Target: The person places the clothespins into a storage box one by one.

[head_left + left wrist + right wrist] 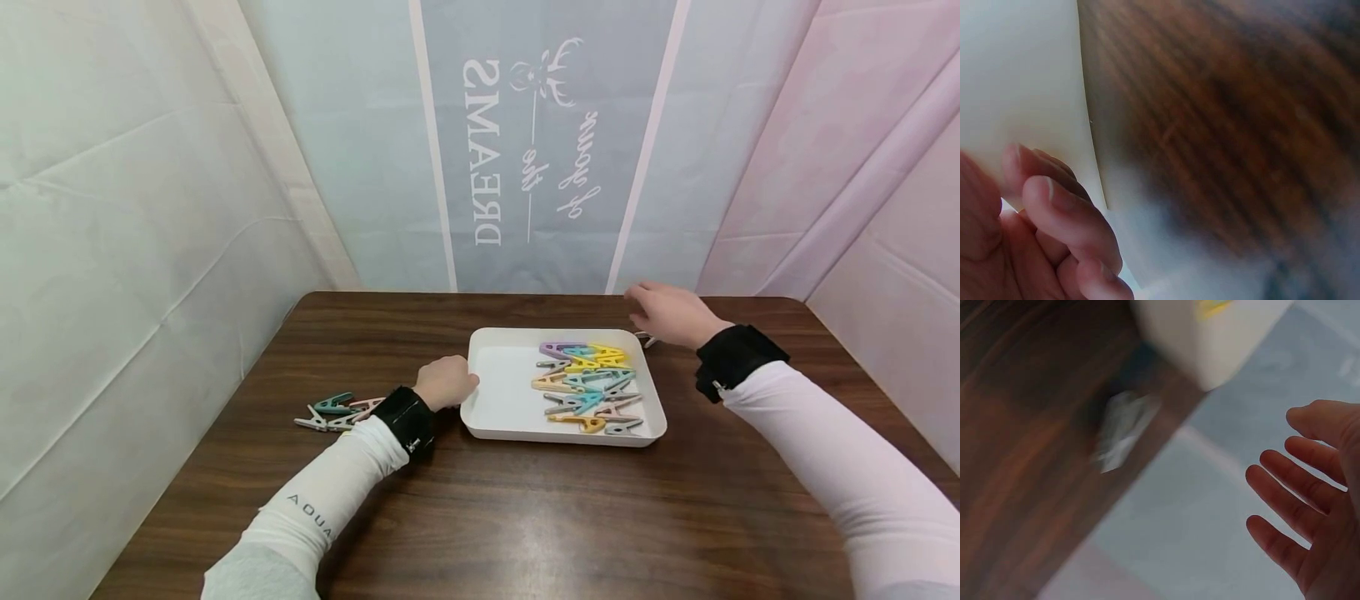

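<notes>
Many clips in the tray, between left hand and right hand

The right hand is showing at the right edge, fingers apart, before pale cloth. A blurred grey clip is lying on the brown tabletop near a white tray showing something yellow.

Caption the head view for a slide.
Left hand at the edge of a white tray of clips, right hand near its far right corner.
</notes>
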The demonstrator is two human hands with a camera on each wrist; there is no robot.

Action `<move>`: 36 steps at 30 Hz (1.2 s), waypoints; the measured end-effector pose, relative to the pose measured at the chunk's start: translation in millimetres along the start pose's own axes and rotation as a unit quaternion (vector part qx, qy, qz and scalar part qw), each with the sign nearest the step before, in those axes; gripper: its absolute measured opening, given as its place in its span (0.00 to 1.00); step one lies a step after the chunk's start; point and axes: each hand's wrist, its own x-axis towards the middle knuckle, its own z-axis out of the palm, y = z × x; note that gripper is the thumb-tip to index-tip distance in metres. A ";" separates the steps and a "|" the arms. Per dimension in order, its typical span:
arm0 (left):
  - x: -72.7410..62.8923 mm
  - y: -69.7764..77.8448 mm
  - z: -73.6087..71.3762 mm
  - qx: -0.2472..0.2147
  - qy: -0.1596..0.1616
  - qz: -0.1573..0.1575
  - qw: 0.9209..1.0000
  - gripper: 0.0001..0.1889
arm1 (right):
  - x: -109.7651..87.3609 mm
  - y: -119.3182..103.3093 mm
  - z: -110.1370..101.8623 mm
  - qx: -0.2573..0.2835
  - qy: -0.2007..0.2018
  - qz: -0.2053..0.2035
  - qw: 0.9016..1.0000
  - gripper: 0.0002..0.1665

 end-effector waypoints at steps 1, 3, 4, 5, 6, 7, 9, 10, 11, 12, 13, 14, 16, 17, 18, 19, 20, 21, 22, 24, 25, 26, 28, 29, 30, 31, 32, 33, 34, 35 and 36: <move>0.0 -0.2 0.1 -0.002 0.000 0.002 1.000 0.17 | -0.9 7.6 4.7 -0.003 -0.006 0.008 1.000 0.20; -0.2 -0.4 0.4 -0.003 0.002 0.006 1.000 0.17 | -2.6 20.5 14.2 -0.008 -0.026 0.027 0.999 0.23; -0.2 -0.4 0.4 -0.003 0.002 0.007 1.000 0.17 | -3.0 25.9 18.6 -0.011 -0.039 0.036 0.999 0.26; -0.5 -0.3 0.4 -0.004 0.003 0.008 1.000 0.17 | -3.2 29.9 22.9 -0.014 -0.051 0.043 0.998 0.27; -0.8 -0.2 0.2 -0.004 0.003 0.008 1.000 0.16 | -2.8 33.0 26.6 -0.016 -0.063 0.049 0.997 0.29; -1.1 0.3 0.1 -0.005 0.003 0.007 1.000 0.16 | -2.5 35.0 30.3 -0.017 -0.074 0.054 0.996 0.31; -1.6 1.1 -0.4 -0.003 0.003 0.004 1.000 0.16 | -2.0 35.9 35.8 -0.018 -0.093 0.056 0.994 0.32; -1.8 1.7 -0.8 -0.003 0.003 0.002 1.000 0.16 | -1.2 35.7 38.5 -0.020 -0.099 0.055 0.993 0.32; -2.3 2.3 -1.2 -0.002 0.003 0.000 1.000 0.16 | -0.2 34.9 40.7 -0.021 -0.102 0.053 0.993 0.32; -2.5 3.0 -1.8 -0.002 0.003 -0.002 1.000 0.16 | 0.8 33.9 42.7 -0.024 -0.105 0.050 0.993 0.31; -2.6 3.6 -2.3 -0.001 0.002 -0.003 1.000 0.16 | 1.7 33.1 45.0 -0.030 -0.106 0.046 0.993 0.30; -2.7 3.8 -2.6 0.001 0.001 -0.004 1.000 0.17 | 2.9 33.0 47.6 -0.035 -0.107 0.042 0.993 0.29; -2.9 4.4 -2.9 0.003 -0.001 -0.007 1.000 0.17 | 5.6 32.7 52.8 -0.042 -0.106 0.037 0.993 0.26; -2.9 4.5 -3.0 0.004 -0.002 -0.008 1.000 0.17 | 6.7 32.5 55.2 -0.045 -0.104 0.034 0.993 0.25; -3.0 4.6 -2.9 0.004 -0.002 -0.009 1.000 0.17 | 7.5 32.6 57.5 -0.048 -0.103 0.032 0.993 0.23; -3.1 4.5 -2.8 0.004 -0.002 -0.010 1.000 0.17 | 8.2 32.8 59.8 -0.052 -0.102 0.030 0.993 0.22; -3.3 4.6 -2.7 0.004 -0.001 -0.010 1.000 0.16 | 8.8 33.4 62.0 -0.055 -0.102 0.030 0.993 0.21; -3.5 4.6 -2.5 0.003 -0.001 -0.011 1.000 0.16 | 9.0 33.6 63.8 -0.057 -0.101 0.029 0.993 0.20; -3.1 4.4 -2.2 0.003 -0.001 -0.011 1.000 0.16 | 9.1 34.3 65.4 -0.062 -0.101 0.028 0.993 0.19; -2.9 4.3 -1.6 0.002 0.000 -0.011 1.000 0.16 | 8.9 35.6 68.0 -0.071 -0.098 0.025 0.992 0.17; -2.2 4.0 -1.2 0.002 0.001 -0.011 1.000 0.16 | 8.8 35.9 68.9 -0.074 -0.097 0.025 0.992 0.17; -1.9 4.0 -0.9 0.003 0.000 -0.011 1.000 0.16 | 8.6 36.6 69.9 -0.078 -0.095 0.025 0.992 0.17; -1.2 3.8 -0.4 0.003 0.000 -0.011 1.000 0.16 | 8.0 36.9 70.7 -0.084 -0.091 0.024 0.992 0.16; -1.2 4.0 -0.4 0.004 0.000 -0.012 1.000 0.16 | 7.8 36.6 70.6 -0.085 -0.089 0.023 0.992 0.16; -1.1 4.0 -0.3 0.004 -0.001 -0.012 1.000 0.16 | 7.5 36.4 70.4 -0.086 -0.087 0.024 0.992 0.16; -1.0 3.8 -0.1 0.005 -0.001 -0.012 1.000 0.16 | 7.2 35.7 70.0 -0.088 -0.085 0.023 0.992 0.16; -1.4 3.9 -0.2 0.006 -0.001 -0.012 1.000 0.16 | 7.1 35.0 69.5 -0.088 -0.083 0.022 0.992 0.15; -1.5 3.8 -0.2 0.005 -0.001 -0.012 1.000 0.16 | 7.0 34.3 68.9 -0.089 -0.081 0.022 0.993 0.15; -1.5 3.6 -0.3 0.006 0.000 -0.012 1.000 0.16 | 6.9 33.6 68.5 -0.089 -0.080 0.021 0.993 0.15; -1.6 3.6 -0.5 0.007 0.000 -0.011 1.000 0.17 | 6.9 33.5 68.4 -0.091 -0.079 0.021 0.993 0.15; -1.7 3.4 -0.5 0.007 0.001 -0.011 1.000 0.17 | 6.6 33.3 68.1 -0.092 -0.079 0.021 0.992 0.15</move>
